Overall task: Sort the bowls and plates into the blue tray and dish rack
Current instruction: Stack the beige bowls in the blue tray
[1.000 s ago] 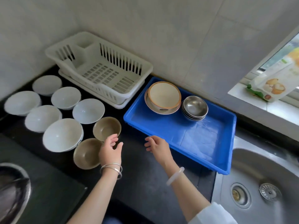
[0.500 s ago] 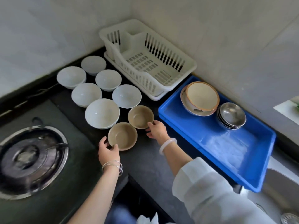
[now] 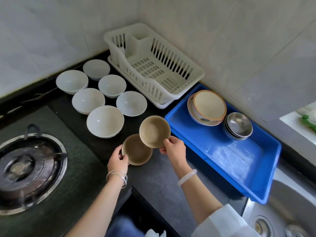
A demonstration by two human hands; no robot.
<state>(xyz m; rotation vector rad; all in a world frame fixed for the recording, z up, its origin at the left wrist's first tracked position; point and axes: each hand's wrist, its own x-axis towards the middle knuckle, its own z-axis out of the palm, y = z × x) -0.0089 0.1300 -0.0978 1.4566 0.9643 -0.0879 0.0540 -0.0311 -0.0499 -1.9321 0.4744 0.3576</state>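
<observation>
Brown, the upper bowl (image 3: 154, 131) tilts in the grip of the right hand (image 3: 174, 149); the left hand (image 3: 118, 159) grips the lower bowl (image 3: 136, 153)

Six white bowls (image 3: 105, 121) sit left of centre on a black counter (image 3: 153, 177). At centre the brown bowl (image 3: 136, 152) is a dull dark tan and the tan bowl (image 3: 154, 131) above it is lighter; both are plain. The rack (image 3: 153, 65), top centre, is cream-white. The tray (image 3: 222, 159), right, is bright blue. In it the cream bowl (image 3: 209, 105) has an orange rim and the steel bowls (image 3: 238, 124) are silver. The stove (image 3: 77, 168), lower left, is mottled dark green with a silver ring. Silver bangles (image 3: 117, 177) and a white bangle (image 3: 187, 177) show at lower centre. The sleeve (image 3: 222, 223) is white.
</observation>
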